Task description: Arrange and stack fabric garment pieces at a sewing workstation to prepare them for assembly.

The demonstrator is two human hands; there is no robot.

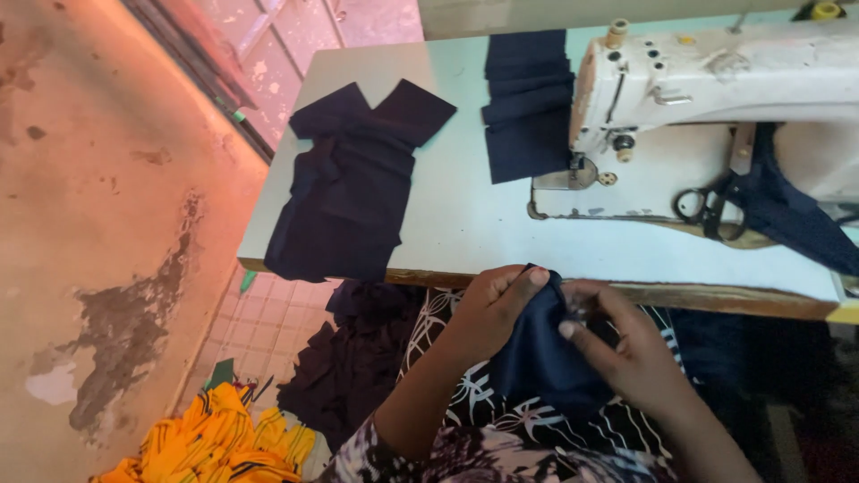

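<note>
Both my hands hold one small piece of navy cloth (546,353) over my lap, just below the table's front edge. My left hand (490,309) grips its upper left edge with the thumb on top. My right hand (622,344) pinches the upper right edge between thumb and forefinger. The cloth hangs down between them onto my patterned black-and-white garment (501,420).
A white sewing machine (716,98) stands on the pale table (465,215) at the right, black scissors (707,210) on its bed. Navy cloth pieces lie at the table's left (353,179) and beside the needle (528,103). More dark cloth (353,367) and orange fabric (215,443) lie on the floor.
</note>
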